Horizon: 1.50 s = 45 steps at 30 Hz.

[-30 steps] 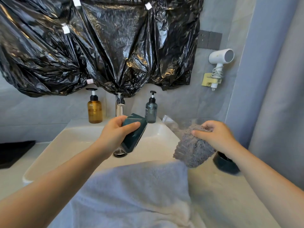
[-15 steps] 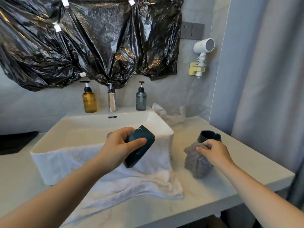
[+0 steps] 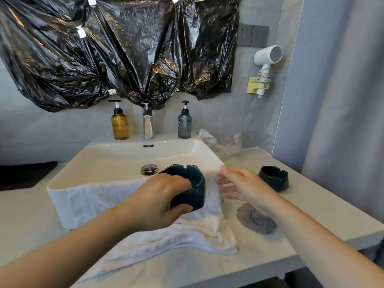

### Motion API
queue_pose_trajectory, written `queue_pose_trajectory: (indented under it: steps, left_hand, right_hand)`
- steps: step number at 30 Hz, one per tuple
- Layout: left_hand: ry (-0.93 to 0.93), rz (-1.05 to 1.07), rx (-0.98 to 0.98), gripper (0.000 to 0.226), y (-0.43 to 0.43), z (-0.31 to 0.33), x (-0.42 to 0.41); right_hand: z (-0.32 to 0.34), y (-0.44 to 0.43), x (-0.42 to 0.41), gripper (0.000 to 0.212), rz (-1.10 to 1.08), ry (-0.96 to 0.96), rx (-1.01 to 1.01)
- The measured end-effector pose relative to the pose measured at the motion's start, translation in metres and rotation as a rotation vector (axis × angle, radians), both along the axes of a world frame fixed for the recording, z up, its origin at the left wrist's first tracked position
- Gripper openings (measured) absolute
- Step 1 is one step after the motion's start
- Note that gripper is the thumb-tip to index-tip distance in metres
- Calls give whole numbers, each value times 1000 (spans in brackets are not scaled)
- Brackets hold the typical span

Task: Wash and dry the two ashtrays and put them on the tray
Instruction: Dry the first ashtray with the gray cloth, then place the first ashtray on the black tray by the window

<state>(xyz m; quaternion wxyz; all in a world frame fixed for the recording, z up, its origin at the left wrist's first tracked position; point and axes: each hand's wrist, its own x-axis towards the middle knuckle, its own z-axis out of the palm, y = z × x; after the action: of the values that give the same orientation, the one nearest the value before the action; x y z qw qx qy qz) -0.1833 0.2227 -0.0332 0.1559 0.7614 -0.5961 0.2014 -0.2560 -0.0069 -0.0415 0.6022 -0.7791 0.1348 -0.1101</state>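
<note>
Left hand point(image 3: 160, 196) grips a dark teal ashtray point(image 3: 187, 185) — fingers curled over its near rim and into the bowl, thumb under the near side. Ashtray sits upright, opening up, notches visible on the rim, held over the front edge of the sink point(image 3: 124, 156) where a white towel point(image 3: 166, 225) drapes down onto the counter point(image 3: 311, 204). Cannot tell if the ashtray touches the towel or is just above it.

Right hand point(image 3: 243, 185) is empty, fingers spread and loose, palm facing left, just to the right of the held ashtray but not touching it. Grey cloth point(image 3: 256, 222) lies bunched on the counter below the right wrist, apart from the hand.

Second ashtray point(image 3: 273, 177) — same dark colour, upright — stands on the counter right of the right hand, near it, no contact.

Behind the sink: tap point(image 3: 148, 121) between an amber bottle point(image 3: 120, 123) and a grey bottle point(image 3: 184, 123). Black plastic point(image 3: 116, 50) covers the wall above.
</note>
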Motion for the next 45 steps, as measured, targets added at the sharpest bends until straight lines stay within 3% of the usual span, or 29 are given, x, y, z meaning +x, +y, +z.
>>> queue_pose_trajectory:
  steps: [4, 7, 12, 17, 20, 22, 24, 25, 27, 32, 37, 45]
  left_hand:
    - [-149, -78, 72, 14, 5, -2, -1]
    - [-178, -56, 102, 15, 8, -3, 2]
    - [-138, -68, 91, 10, 12, -6, 6]
    - [-80, -47, 7, 20, 16, -9, 8]
    - [225, 110, -276, 40, 23, -16, 5]
    - [694, 316, -462, 53, 23, -13, 3]
    - [1179, 455, -476, 57, 24, -10, 7]
    - [1322, 483, -441, 55, 25, -7, 8]
    - [1420, 479, -367, 46, 29, -2, 8]
    - [1399, 447, -358, 24, 44, 0, 5]
    - [1345, 546, -473, 24, 79, -2, 12]
    - [1290, 770, -738, 26, 207, 5, 49]
  right_hand:
    - [5, 22, 6, 48, 165, 106, 132]
    - [1, 29, 11, 46, 240, 105, 103]
    - [-5, 34, 15, 31, 225, 35, 77]
    - [-7, 36, 17, 36, 179, -18, 72]
    - [-7, 36, 17, 34, 151, -34, 53]
    - [-7, 35, 16, 31, 136, -39, 17]
    - [-7, 37, 16, 30, 137, -47, -21]
    - [-6, 38, 16, 31, 143, -54, -37]
    - [-4, 43, 17, 31, 162, -63, -63]
    - [1, 66, 24, 30, 207, -51, -99]
    - [13, 93, 45, 42, 309, 28, -109]
    - [20, 163, 101, 19, 385, -118, -515]
